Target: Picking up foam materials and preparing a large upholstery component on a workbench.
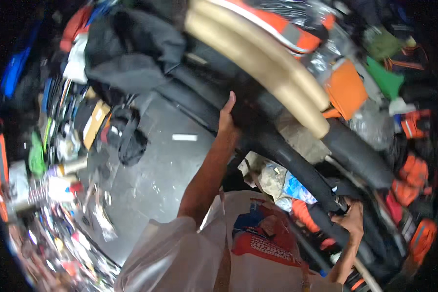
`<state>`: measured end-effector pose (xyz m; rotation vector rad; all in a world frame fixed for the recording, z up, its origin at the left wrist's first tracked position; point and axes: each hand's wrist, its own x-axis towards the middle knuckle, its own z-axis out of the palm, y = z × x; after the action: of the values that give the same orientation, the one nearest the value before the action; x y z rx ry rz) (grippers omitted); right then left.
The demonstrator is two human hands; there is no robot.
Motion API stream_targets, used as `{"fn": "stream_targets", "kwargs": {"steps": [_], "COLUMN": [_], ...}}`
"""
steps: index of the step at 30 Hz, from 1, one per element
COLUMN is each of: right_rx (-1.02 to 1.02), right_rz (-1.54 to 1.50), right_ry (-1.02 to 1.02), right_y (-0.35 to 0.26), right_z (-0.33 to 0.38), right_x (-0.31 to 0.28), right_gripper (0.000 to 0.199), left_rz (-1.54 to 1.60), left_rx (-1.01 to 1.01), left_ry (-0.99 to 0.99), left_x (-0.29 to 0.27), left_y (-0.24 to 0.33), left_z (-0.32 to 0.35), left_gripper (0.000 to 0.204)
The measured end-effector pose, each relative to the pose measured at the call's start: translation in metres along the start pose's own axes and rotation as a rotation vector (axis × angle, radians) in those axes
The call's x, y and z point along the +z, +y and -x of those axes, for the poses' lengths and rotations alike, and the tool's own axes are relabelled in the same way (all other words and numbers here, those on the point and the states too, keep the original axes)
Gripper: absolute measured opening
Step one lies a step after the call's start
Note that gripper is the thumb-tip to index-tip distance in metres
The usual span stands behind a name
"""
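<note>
Black roll (299, 168) running from left hand (227, 121) to right hand (351, 217)
The right clasps its lower end; the left's grip cannot be told.

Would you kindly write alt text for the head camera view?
A person's left hand, thumb extended, and right hand are at a long dark roll, with two tan rolls beyond it; assorted goods crowd around a grey surface at left.
</note>
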<state>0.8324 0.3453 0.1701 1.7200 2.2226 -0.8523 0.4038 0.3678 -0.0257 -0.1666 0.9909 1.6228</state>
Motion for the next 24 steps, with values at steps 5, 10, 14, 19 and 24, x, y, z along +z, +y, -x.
{"fn": "stream_targets", "kwargs": {"steps": [5, 10, 14, 19, 24], "right_rx": [0.151, 0.256, 0.345, 0.370, 0.560], "right_rz": [0.116, -0.057, -0.165, -0.241, -0.365], "right_ry": [0.041, 0.192, 0.326, 0.508, 1.135], "right_y": [0.064, 0.131, 0.193, 0.224, 0.207], "right_z": [0.049, 0.123, 0.168, 0.191, 0.213], "right_x": [0.054, 0.087, 0.132, 0.198, 0.255], "right_gripper": [0.069, 0.051, 0.050, 0.050, 0.050], "left_rz": [0.184, -0.235, -0.262, -0.151, 0.095], "left_rx": [-0.098, 0.039, -0.162, -0.211, -0.248], "left_ry": [-0.359, -0.216, -0.377, -0.445, -0.753], "left_x": [0.005, 0.060, 0.069, 0.060, 0.113], "left_y": [-0.054, -0.093, -0.131, -0.155, -0.161], "left_z": [-0.005, 0.097, 0.148, 0.157, 0.186], "left_gripper": [0.031, 0.050, 0.046, 0.046, 0.043]}}
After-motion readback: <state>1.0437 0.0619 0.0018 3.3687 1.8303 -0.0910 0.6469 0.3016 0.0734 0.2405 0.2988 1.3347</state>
